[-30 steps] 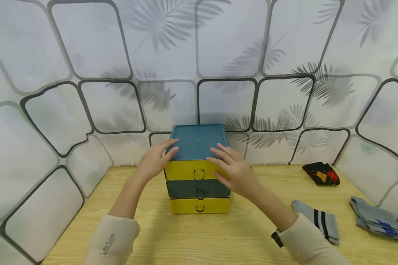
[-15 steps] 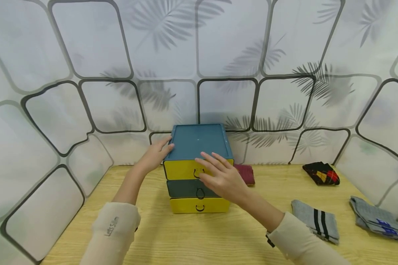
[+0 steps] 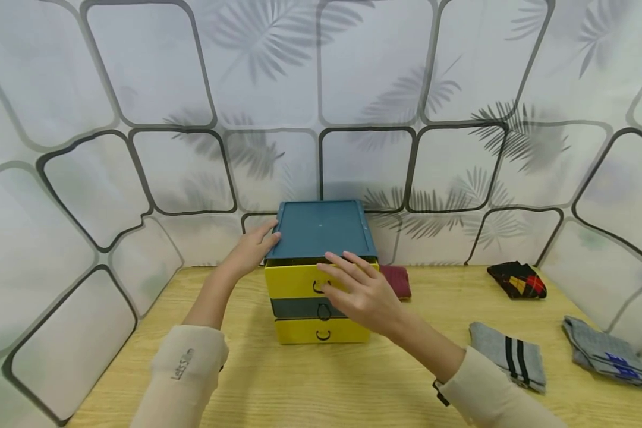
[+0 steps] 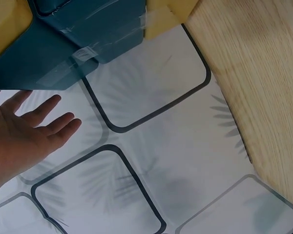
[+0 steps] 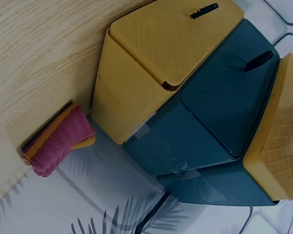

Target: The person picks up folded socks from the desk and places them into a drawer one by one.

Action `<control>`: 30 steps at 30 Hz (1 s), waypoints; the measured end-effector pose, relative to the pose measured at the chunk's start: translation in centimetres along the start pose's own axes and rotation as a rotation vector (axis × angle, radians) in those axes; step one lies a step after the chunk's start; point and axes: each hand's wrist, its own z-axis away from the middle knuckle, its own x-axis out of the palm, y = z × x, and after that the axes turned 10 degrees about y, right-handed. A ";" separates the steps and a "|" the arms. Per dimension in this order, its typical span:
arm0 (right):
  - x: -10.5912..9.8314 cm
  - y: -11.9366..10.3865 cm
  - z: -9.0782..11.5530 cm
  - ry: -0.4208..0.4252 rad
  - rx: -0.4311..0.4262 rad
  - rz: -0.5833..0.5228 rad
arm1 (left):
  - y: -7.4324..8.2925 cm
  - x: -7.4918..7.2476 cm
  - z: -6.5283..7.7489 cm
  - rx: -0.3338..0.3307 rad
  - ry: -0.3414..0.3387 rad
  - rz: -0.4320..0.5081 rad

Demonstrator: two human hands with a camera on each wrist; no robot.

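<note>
A small chest of drawers (image 3: 321,229) stands on the table, blue on top with yellow and dark teal fronts. Its yellow top drawer (image 3: 289,280) is slightly out, leaving a dark gap under the top. With thumb and finger my right hand (image 3: 369,297) pinches the black handle (image 3: 317,291) of that drawer, its other fingers extended before the front. My left hand (image 3: 246,252) lies with straight fingers at the chest's upper left edge; the left wrist view shows the hand (image 4: 24,134) beside the blue wall. The right wrist view shows the top drawer (image 5: 276,156) jutting out.
A folded maroon sock (image 3: 396,280) lies right of the chest, its orange edge visible in the right wrist view. Further right are a black sock (image 3: 516,280) with red and yellow, a grey sock (image 3: 505,356) with black stripes and grey socks (image 3: 607,351) with blue marks.
My right hand has shifted left to the top handle, uncovering the maroon sock. The top drawer has come slightly forward. My left hand moved a little left onto the chest's edge.
</note>
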 end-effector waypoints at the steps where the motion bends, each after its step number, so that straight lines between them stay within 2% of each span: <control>1: -0.1 -0.1 0.0 0.006 -0.003 0.001 | 0.1 0.0 0.0 -0.002 -0.001 0.000; 6: -0.8 -0.8 -0.1 0.050 -0.009 -0.014 | 0.3 0.1 0.0 -0.024 -0.014 0.001; 15: -1.8 -2.3 -0.2 0.055 0.000 -0.015 | 0.2 0.1 0.1 -0.050 -0.012 -0.001; 30: -3.3 -3.9 -1.3 0.124 -0.054 -0.002 | 0.2 0.0 0.0 -0.070 -0.022 0.010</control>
